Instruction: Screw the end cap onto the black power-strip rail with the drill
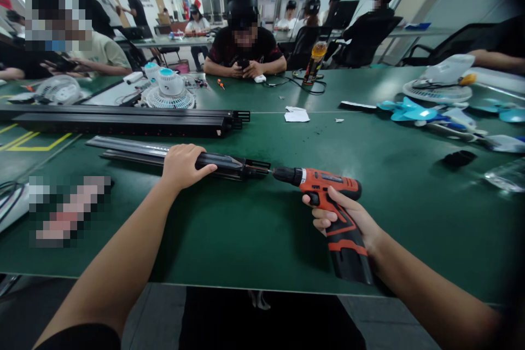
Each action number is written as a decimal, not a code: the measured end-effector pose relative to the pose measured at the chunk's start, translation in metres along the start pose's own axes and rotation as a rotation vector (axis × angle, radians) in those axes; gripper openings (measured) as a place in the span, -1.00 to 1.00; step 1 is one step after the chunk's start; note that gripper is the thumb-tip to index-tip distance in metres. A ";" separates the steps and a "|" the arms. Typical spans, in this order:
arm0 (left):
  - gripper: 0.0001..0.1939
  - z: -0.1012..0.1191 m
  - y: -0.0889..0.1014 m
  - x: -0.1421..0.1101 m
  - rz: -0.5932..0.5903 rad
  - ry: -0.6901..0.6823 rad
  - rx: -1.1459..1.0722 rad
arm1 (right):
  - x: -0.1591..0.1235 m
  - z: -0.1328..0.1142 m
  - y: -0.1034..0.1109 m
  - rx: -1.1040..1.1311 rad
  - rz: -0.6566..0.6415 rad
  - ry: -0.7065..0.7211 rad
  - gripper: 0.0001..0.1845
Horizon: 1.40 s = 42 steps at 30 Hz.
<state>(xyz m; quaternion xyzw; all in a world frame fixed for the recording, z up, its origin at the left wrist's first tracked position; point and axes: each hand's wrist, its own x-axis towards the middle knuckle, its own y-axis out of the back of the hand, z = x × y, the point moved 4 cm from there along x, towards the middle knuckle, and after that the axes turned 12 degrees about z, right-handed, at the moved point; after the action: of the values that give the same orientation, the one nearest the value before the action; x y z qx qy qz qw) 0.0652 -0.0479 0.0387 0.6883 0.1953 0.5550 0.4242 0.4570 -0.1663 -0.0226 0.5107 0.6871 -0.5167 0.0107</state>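
A long black profile with a glossy upper face [131, 146] lies lengthwise on the green table [262, 229]. My left hand [184, 167] is wrapped over its middle, thumb pointing to the right. In my right hand [348, 213] is an orange and black cordless drill [328, 178], held by its grip with the fingers near the trigger. The drill's chuck points left, and its bit meets or nearly meets the black end piece [258, 167] of the profile. Contact at the tip is too small to make out.
More long black profiles [123, 122] lie beyond. White fan parts [168, 87] stand at the back left; blue fan blades [406, 109] are on the right. A drink bottle [315, 63], a paper scrap [297, 114] and a person with a phone [244, 38] are across the table.
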 end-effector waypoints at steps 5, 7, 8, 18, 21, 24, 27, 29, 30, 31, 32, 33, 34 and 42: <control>-0.32 -0.001 -0.001 0.000 -0.003 0.008 -0.014 | 0.001 0.000 0.002 -0.028 -0.007 0.020 -0.52; -0.31 -0.002 -0.002 -0.001 -0.003 0.010 -0.028 | 0.002 0.000 0.003 -0.039 -0.002 0.023 -0.52; -0.31 -0.002 -0.002 -0.001 0.000 0.012 -0.030 | 0.002 0.000 0.003 -0.040 0.000 0.021 -0.52; -0.33 -0.003 -0.002 0.000 -0.010 0.005 -0.016 | 0.000 0.001 0.000 0.041 -0.004 -0.023 -0.49; -0.33 -0.002 -0.002 0.000 -0.009 0.001 0.010 | 0.001 0.001 0.000 0.039 0.008 -0.025 -0.50; -0.34 -0.001 -0.001 0.000 -0.002 -0.002 0.021 | 0.001 0.001 0.000 0.038 0.007 -0.025 -0.52; -0.32 -0.001 -0.001 0.001 -0.013 0.000 0.013 | 0.002 0.001 0.000 0.045 -0.008 -0.026 -0.53; -0.30 -0.001 -0.001 0.001 -0.025 0.003 0.004 | 0.002 0.000 0.000 0.052 -0.024 -0.023 -0.54; -0.29 -0.001 -0.001 0.001 -0.028 0.004 0.002 | 0.001 0.000 -0.001 0.054 -0.033 -0.025 -0.55; -0.29 -0.001 -0.001 0.001 -0.029 0.004 0.002 | 0.001 0.000 -0.001 0.055 -0.043 -0.027 -0.56; -0.28 -0.001 -0.001 0.001 -0.028 0.003 0.003 | 0.001 0.000 -0.002 0.056 -0.053 -0.030 -0.57; -0.28 -0.001 -0.001 0.001 -0.026 0.002 0.005 | 0.001 0.000 -0.003 0.058 -0.062 -0.032 -0.58; -0.28 -0.001 -0.001 0.001 -0.024 0.000 0.006 | 0.001 0.000 -0.003 0.060 -0.070 -0.035 -0.58; -0.30 -0.001 -0.002 0.001 -0.021 -0.011 0.023 | 0.001 0.001 -0.006 0.063 -0.092 -0.031 -0.59</control>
<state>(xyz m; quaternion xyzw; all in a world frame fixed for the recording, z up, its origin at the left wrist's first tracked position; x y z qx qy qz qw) 0.0650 -0.0462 0.0378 0.6939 0.2066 0.5446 0.4233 0.4519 -0.1663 -0.0197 0.4707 0.6930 -0.5457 -0.0185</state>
